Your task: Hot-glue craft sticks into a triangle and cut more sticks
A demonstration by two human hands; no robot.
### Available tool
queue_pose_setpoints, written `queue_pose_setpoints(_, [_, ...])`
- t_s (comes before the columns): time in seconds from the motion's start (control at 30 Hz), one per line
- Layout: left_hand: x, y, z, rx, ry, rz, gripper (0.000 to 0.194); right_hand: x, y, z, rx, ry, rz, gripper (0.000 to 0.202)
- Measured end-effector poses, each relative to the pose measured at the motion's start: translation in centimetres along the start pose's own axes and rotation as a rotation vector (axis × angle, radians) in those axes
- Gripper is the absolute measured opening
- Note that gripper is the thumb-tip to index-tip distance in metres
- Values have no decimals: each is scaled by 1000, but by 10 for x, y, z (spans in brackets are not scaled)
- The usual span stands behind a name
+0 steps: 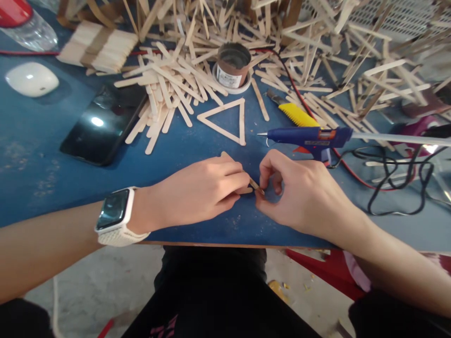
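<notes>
My left hand (200,188), with a watch (113,210) on its wrist, is closed over wooden craft sticks (245,190) near the table's front edge. Its palm and fingers hide most of them; short ends stick out by the fingertips and above the knuckles. The thumb and index finger of my right hand (306,195) pinch the tip of one craft stick (254,183) that comes out from under the left hand. Just beyond my hands lies a flat triangle of three sticks (242,122). A blue glue gun (299,136) rests above my right hand, nozzle pointing left.
A yellow utility knife (298,115) lies behind the glue gun. Loose craft sticks (169,89) pile up at the back, around a brown pot (230,77). On the left are a phone (104,124), a white mouse (31,80) and a bundle of sticks (97,46). Black cable (398,209) coils at right.
</notes>
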State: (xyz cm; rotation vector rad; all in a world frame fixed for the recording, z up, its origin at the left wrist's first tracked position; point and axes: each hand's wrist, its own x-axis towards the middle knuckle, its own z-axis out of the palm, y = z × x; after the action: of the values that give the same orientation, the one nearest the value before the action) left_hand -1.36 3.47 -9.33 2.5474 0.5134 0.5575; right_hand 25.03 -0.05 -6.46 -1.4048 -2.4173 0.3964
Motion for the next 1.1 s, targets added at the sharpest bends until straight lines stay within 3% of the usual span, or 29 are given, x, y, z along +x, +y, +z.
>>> queue_pose_setpoints(0.57, [10,9,19,44,50,-45,13,2,3,0,60,-7,19,34])
queue_pose_setpoints(0.7, [8,-2,0,-110,5,-43,16,4,8,-3,115,-33,-24,29])
queue_pose_setpoints(0.87, [5,-31,-32,-221,-133,25,23,8,20,-2,195,-92,-306,7])
queue_pose_setpoints(1.1, [2,-42,-39,-309,-264,1,19,10,31,6,189,-61,-423,13])
